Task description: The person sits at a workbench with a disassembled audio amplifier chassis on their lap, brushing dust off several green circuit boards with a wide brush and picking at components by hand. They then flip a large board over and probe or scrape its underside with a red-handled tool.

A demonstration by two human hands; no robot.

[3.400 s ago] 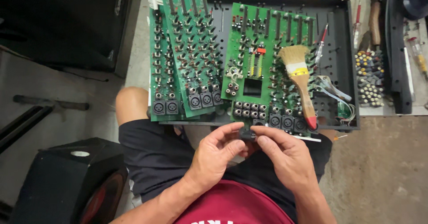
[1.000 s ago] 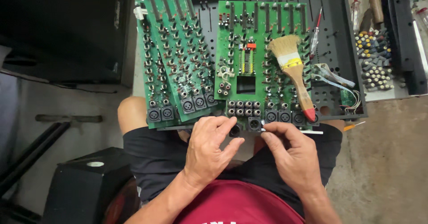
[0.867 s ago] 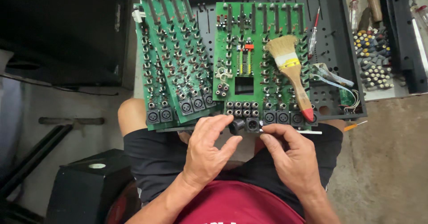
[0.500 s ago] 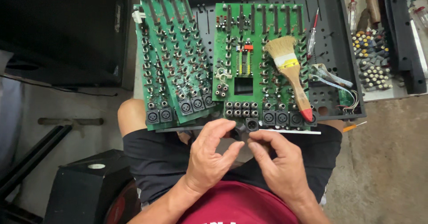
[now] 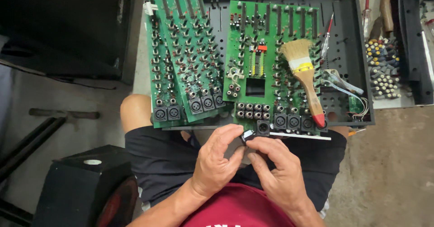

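Your fingers (image 5: 238, 142) pinch a small black connector part (image 5: 247, 135) between them, left thumb and forefinger from one side, right forefinger from the other. Both hands close narrowly on it. Your left hand (image 5: 217, 161) curls in from the lower left and your right hand (image 5: 278, 170) meets it from the lower right, knuckles nearly touching over your lap.

The part sits just below the near edge of the green circuit board with rows of black sockets (image 5: 271, 73), right under a square black jack (image 5: 263, 127) on that edge. This board lies flat inside the open black metal chassis (image 5: 348, 42), which rests across your knees.

A wooden-handled paintbrush with pale bristles and a red tip (image 5: 305, 78) lies on the board, bristles away from you, handle slanting toward the near right corner. Just right of it, a bundle of white and grey wires (image 5: 346, 84) trails to a small green board piece.

Left of the main board, two longer green circuit boards studded with upright pins (image 5: 181, 55) overlap each other at a tilt, their round sockets facing you.

Beyond the chassis on the right stands a tray of small coloured knobs (image 5: 383, 69). At your lower left is a black speaker cabinet (image 5: 86, 186) on the concrete floor (image 5: 389, 163).
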